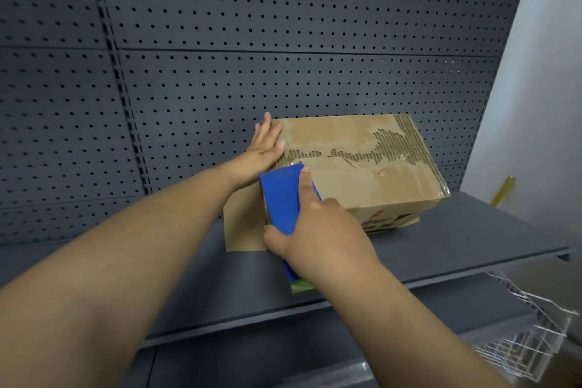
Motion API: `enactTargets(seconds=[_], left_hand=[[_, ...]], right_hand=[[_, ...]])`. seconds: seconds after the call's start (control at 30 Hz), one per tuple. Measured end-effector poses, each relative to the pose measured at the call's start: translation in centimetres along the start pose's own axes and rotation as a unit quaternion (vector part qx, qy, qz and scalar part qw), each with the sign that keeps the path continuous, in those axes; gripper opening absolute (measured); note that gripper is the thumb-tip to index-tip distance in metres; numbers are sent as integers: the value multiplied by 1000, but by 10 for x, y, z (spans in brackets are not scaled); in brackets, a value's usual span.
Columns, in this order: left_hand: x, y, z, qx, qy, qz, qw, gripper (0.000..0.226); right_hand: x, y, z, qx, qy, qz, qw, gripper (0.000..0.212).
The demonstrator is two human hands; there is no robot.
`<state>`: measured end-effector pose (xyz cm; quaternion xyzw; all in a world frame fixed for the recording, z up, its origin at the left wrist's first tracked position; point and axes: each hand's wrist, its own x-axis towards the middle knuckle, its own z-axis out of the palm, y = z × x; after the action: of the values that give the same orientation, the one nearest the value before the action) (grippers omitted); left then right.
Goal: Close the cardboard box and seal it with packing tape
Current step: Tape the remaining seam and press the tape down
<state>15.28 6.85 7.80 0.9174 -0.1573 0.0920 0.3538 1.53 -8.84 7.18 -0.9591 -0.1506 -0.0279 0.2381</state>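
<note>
Right hand (318, 230) grips the blue tape dispenser (280, 198) while left hand (264, 148) lies flat, fingers released, on the cardboard box (362, 173), whose torn top may refuse tape.

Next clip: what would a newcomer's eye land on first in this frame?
Probably the bright blue tape dispenser, gripped by the right hand at the near left corner of the cardboard box. Next, the box's torn top, corrugation exposed along the seam, with the left hand pressed flat on its left end. All sits on a grey shelf.

The cardboard box (362, 167) looks matt brown, its top skin torn to rough corrugation. The tape dispenser (282, 198) is smooth blue plastic. The shelf (456, 246) is matt grey metal.
</note>
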Motion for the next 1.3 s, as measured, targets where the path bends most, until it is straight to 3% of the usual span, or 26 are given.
enactTargets(seconds=[0.3, 0.4, 0.5, 0.6, 0.67, 0.77, 0.9, 1.03, 1.2, 1.3], left_hand=[[-10, 16, 20, -231, 42, -138, 962, 68], [-6, 7, 24, -298, -1, -197, 934, 73], [-8, 9, 33, -281, -37, -208, 936, 71], [-8, 22, 37, -285, 29, -205, 936, 61], [-9, 32, 34, -223, 66, -179, 956, 65], [-7, 45, 28, -22, 114, -110, 987, 68], [5, 57, 28, 131, 92, -113, 981, 63], [16, 52, 38, 155, 73, -129, 977, 63], [26, 47, 43, 166, 63, -140, 974, 103], [29, 44, 44, 159, 77, -126, 976, 109]], right_hand=[[-7, 7, 13, -1, -4, -5, 1000, 93], [-9, 13, 17, 9, -41, 10, 999, 94], [-16, 23, 27, 6, -53, 27, 998, 93], [-20, 30, 33, -7, -22, 20, 1000, 92], [-19, 33, 30, 10, -11, 23, 1000, 91], [-17, 34, 25, 29, 2, 27, 999, 90], [-17, 34, 23, 40, 9, 38, 998, 91], [-18, 35, 24, 50, 19, 50, 997, 91], [-16, 35, 26, 52, 23, 53, 997, 91], [-17, 36, 27, 47, 24, 53, 997, 91]])
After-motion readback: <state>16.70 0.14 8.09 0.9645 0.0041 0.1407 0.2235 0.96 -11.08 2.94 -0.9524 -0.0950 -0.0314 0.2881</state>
